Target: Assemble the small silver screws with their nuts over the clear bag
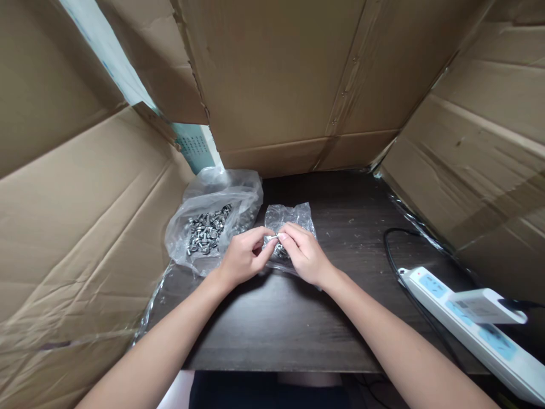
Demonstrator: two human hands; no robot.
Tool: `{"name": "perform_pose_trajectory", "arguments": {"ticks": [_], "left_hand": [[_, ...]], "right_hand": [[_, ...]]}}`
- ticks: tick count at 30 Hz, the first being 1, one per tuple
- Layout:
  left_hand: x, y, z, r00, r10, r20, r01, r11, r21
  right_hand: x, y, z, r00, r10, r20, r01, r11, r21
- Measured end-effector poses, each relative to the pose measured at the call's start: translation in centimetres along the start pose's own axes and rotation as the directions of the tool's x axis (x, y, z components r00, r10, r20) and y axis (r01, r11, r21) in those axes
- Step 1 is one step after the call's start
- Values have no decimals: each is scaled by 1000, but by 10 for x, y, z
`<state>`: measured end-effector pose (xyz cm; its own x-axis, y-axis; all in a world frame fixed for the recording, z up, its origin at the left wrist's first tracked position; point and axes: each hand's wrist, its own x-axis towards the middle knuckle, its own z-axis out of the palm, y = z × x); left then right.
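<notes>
My left hand (247, 254) and my right hand (304, 253) meet over the middle of the table, both closed in a pinch. Between their fingertips is a small shiny metal piece, seemingly a screw (276, 236), mostly covered by the fingers. Below them lies a small clear plastic bag (289, 213) with small metal parts (280, 250) in it, partly hidden by my hands. To the left of my left hand, a larger plastic bag (179, 233) stands open, holding a heap of metal screws (208, 230).
Cardboard walls (289, 74) enclose the dark wooden table (272, 329) at the back and both sides. On the right lies a white power strip (481, 329) with a white plug-in adapter (481, 307) and a black cable (389, 250).
</notes>
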<state>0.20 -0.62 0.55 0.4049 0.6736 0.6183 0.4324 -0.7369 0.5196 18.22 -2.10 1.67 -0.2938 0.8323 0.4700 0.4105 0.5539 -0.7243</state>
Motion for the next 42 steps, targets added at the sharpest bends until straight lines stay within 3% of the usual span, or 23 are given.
{"name": "perform_pose_trajectory", "arguments": {"ticks": [9,14,20,24,28,37,42], "left_hand": [[0,1,4,998,-15,-58,14,1000,-10],[0,-1,2,1000,-17,22,16,999,28],[3,-3,-8,987,23,161,-50,985,163],[4,-3,-9,983,61,171,-96,974,204],[5,-4,-8,988,40,148,-67,981,184],[6,-7,-10,983,36,178,-76,972,223],[4,-7,-9,981,20,195,-44,992,119]], "right_hand": [[0,0,1,998,65,-2,-65,996,67],[1,3,2,995,100,25,-101,994,48],[-1,4,-5,981,112,156,-109,994,-23],[1,1,-14,976,76,204,-54,992,-111],[3,-1,-20,971,54,235,-18,988,-153],[0,3,-13,983,34,181,8,974,-225],[1,7,-11,976,65,210,-21,979,-205]]}}
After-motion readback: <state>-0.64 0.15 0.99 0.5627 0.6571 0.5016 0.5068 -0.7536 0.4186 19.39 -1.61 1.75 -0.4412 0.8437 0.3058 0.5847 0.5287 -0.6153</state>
